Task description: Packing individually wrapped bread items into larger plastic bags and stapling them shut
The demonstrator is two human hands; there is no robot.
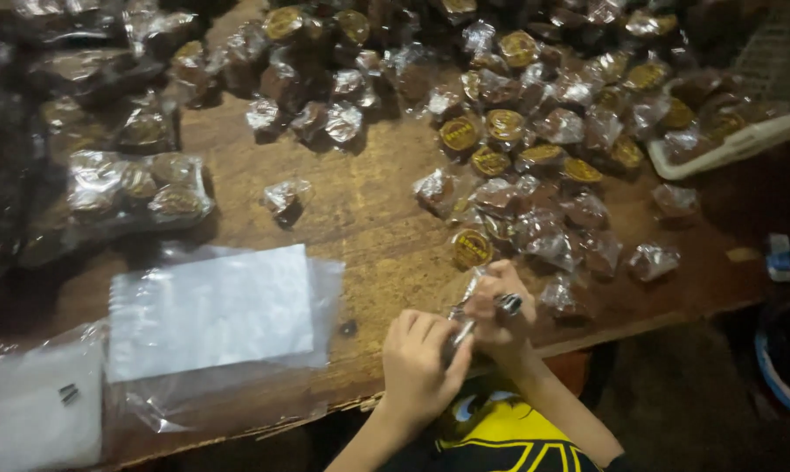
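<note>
My left hand (419, 360) and my right hand (497, 308) meet at the near edge of the wooden table (369, 218). Between them they hold a small metal stapler-like tool (478, 319), pressed against a clear plastic wrapper (470, 287) that my right fingers pinch. Just beyond my hands lies a wrapped brown sweet with a round yellow label (471, 247). A large heap of similar wrapped sweets (535, 149) spreads over the far right of the table.
A stack of empty clear plastic bags (216, 310) lies near left, with a white bag (37, 406) beside it. Filled packs (142, 185) sit far left. A white basket (731, 144) holds sweets at the right. A blue-rimmed bucket (784, 358) stands below right.
</note>
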